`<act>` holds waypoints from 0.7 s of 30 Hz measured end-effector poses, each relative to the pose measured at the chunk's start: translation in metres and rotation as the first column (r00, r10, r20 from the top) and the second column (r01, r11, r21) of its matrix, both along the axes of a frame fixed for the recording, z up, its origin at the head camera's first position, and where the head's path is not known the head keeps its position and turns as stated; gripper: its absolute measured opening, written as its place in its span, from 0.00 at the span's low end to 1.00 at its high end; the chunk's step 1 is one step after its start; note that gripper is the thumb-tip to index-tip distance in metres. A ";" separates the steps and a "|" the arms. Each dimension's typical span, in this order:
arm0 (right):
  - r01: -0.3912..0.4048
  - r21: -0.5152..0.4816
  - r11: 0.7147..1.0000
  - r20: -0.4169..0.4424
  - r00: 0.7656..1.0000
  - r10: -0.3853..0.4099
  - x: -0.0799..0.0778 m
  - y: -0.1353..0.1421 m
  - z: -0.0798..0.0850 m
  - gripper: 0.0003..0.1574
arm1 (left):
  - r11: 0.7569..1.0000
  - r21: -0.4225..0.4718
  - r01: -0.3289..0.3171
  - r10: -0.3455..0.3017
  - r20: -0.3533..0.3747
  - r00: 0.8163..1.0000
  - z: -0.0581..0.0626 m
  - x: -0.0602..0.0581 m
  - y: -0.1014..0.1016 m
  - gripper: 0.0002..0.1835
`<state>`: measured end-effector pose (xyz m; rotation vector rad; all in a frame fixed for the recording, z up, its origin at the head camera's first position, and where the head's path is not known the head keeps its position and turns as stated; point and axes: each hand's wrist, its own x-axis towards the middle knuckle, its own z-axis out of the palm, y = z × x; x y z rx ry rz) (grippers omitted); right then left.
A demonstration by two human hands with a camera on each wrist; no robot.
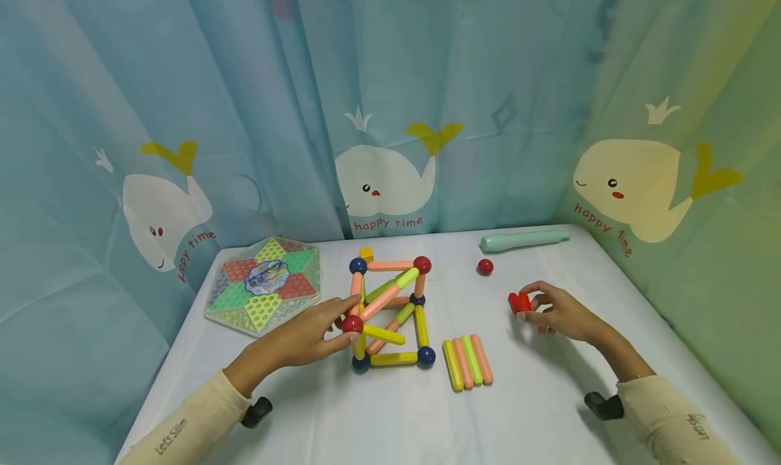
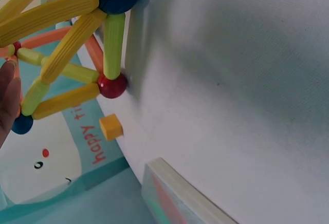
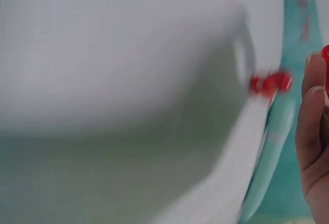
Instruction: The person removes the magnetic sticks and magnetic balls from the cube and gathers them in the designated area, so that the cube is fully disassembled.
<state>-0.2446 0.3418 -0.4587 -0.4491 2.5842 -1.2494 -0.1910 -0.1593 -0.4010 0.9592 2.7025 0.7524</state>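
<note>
A cube-like frame of magnetic rods and balls (image 1: 392, 358) stands on the table, in yellow, green and orange with blue and red balls. At its near upper-left corner my left hand (image 1: 311, 333) grips it, thumb and fingers around the red ball (image 1: 352, 325). One yellow rod (image 1: 384, 334) sticks out from that ball with a free end. In the left wrist view, fingertips (image 2: 7, 77) lie against the frame's side. My right hand (image 1: 561, 314) pinches a small red piece (image 1: 521, 303) to the right; its edge shows by the fingertips in the right wrist view.
Several loose rods (image 1: 468, 363) lie side by side right of the frame. Behind are a red ball (image 1: 485, 267), a pale green tube-like tool (image 1: 525, 240) and a yellow cube (image 1: 366, 254). A star-patterned game board (image 1: 219, 302) lies left; curtains (image 1: 390, 78) hang behind the table.
</note>
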 end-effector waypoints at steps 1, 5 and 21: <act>0.002 0.036 0.999 -0.011 1.000 -0.002 -0.004 0.008 -0.001 0.32 | 1.000 0.002 -0.001 0.001 0.003 1.000 0.000 0.000 0.000 0.36; 0.007 0.188 0.982 -0.042 0.999 0.001 -0.018 0.030 -0.007 0.29 | 1.000 0.000 -0.004 0.004 0.006 1.000 0.000 0.000 0.000 0.36; -0.106 0.285 0.953 0.117 0.990 0.075 -0.040 0.029 -0.006 0.38 | 0.999 -0.032 -0.020 0.020 0.005 1.000 -0.001 -0.001 -0.001 0.38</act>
